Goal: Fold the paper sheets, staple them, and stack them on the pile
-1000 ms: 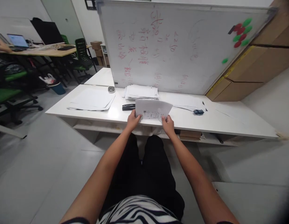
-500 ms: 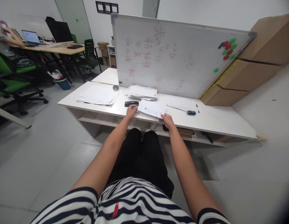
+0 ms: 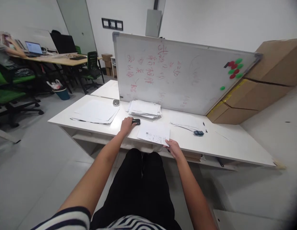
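A printed sheet of paper (image 3: pixel 153 134) lies flat on the white table (image 3: pixel 225 145) near its front edge. My right hand (image 3: pixel 173 149) pinches the sheet's near right corner. My left hand (image 3: pixel 127 125) is closed over a black stapler (image 3: pixel 136 121) just left of the sheet; only the stapler's right end shows. Behind them sits a stack of papers (image 3: pixel 144 109) against the foot of a whiteboard (image 3: pixel 177 75).
More sheets (image 3: pixel 95 112) lie at the table's left, a small grey object (image 3: pixel 116 102) behind them. Thin papers (image 3: pixel 186 123) and a dark clip (image 3: pixel 198 133) lie to the right. Cardboard boxes (image 3: pixel 263 86) stand right. A person sits at a far-left desk (image 3: pixel 54 59).
The sheet, held up in both hands a second ago, has been laid flat on the table. My left hand let go of it and moved left onto the stapler.
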`<state>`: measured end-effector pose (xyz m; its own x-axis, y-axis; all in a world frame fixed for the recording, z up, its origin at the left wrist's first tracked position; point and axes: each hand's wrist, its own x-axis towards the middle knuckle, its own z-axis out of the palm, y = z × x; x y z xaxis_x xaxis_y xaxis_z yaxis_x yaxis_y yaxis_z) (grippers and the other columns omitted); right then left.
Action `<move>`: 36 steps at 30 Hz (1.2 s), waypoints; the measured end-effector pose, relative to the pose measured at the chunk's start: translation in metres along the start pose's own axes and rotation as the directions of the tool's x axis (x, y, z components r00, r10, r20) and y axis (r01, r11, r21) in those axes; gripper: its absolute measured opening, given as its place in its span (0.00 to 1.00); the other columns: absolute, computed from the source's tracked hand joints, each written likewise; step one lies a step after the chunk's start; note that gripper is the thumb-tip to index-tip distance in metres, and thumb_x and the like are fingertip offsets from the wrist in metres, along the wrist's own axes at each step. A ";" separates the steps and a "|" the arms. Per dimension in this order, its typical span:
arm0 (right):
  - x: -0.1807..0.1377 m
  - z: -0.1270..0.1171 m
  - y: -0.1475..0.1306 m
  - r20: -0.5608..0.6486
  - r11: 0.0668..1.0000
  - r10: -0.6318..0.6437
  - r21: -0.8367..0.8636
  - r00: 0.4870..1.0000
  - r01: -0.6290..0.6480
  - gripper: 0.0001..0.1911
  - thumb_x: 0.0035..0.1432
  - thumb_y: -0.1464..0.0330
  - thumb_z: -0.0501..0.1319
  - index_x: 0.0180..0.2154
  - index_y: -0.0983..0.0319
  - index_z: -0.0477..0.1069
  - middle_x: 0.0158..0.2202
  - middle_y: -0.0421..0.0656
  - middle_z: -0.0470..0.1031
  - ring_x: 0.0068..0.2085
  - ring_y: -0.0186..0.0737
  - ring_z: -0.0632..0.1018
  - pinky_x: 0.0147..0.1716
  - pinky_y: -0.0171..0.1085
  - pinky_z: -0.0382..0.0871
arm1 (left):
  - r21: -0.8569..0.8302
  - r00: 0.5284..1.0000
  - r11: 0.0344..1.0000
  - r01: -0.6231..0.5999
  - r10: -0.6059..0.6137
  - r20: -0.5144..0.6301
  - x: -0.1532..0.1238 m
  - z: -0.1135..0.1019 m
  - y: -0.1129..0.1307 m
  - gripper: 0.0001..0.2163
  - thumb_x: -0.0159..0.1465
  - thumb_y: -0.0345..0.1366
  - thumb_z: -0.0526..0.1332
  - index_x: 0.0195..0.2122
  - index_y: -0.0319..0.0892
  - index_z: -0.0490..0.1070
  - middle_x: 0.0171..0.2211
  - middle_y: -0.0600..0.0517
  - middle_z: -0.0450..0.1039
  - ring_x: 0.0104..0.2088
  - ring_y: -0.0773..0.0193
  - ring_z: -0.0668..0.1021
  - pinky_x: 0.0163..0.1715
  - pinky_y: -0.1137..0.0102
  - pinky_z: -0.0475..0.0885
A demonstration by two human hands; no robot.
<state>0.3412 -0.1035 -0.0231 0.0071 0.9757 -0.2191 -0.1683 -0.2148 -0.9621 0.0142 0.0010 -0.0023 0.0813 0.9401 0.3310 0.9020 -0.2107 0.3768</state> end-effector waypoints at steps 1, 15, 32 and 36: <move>-0.001 -0.001 0.000 -0.005 1.000 0.010 0.017 1.000 -0.010 0.15 0.46 0.61 0.69 0.36 0.63 0.77 0.38 0.45 0.80 0.38 0.40 0.79 0.31 0.35 0.77 | 0.015 1.000 1.000 -0.020 0.020 0.001 0.000 0.002 -0.002 0.17 0.64 0.46 0.56 0.48 0.40 0.67 0.44 0.40 0.70 0.46 0.49 0.70 0.44 0.60 0.65; -0.004 0.002 -0.004 0.022 0.994 0.109 -0.025 0.994 -0.109 0.19 0.48 0.59 0.68 0.41 0.62 0.77 0.43 0.45 0.79 0.39 0.40 0.78 0.31 0.34 0.76 | -0.064 0.995 0.995 -0.078 0.082 0.063 0.001 0.001 -0.004 0.16 0.64 0.45 0.57 0.49 0.42 0.67 0.43 0.42 0.69 0.44 0.51 0.70 0.43 0.61 0.64; 0.000 0.003 -0.013 0.082 0.980 0.176 -0.105 0.981 -0.167 0.16 0.47 0.58 0.68 0.34 0.63 0.77 0.28 0.42 0.77 0.22 0.31 0.69 0.17 0.31 0.64 | -0.099 0.983 0.984 -0.145 0.154 0.098 -0.001 -0.010 0.007 0.20 0.63 0.44 0.57 0.55 0.43 0.66 0.49 0.43 0.70 0.50 0.50 0.70 0.50 0.59 0.63; 0.002 0.002 -0.009 0.079 0.981 0.170 -0.105 0.982 -0.161 0.17 0.48 0.57 0.68 0.36 0.62 0.78 0.29 0.42 0.78 0.21 0.32 0.69 0.18 0.32 0.66 | -0.138 0.988 0.985 -0.102 0.117 0.106 0.000 -0.015 0.013 0.17 0.66 0.43 0.50 0.51 0.46 0.70 0.47 0.46 0.73 0.50 0.53 0.71 0.52 0.59 0.62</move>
<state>0.3413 -0.0996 -0.0142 -0.0998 0.9254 -0.3656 -0.0626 -0.3725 -0.9259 0.0192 -0.0059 0.0150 0.2305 0.9321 0.2794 0.8221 -0.3402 0.4566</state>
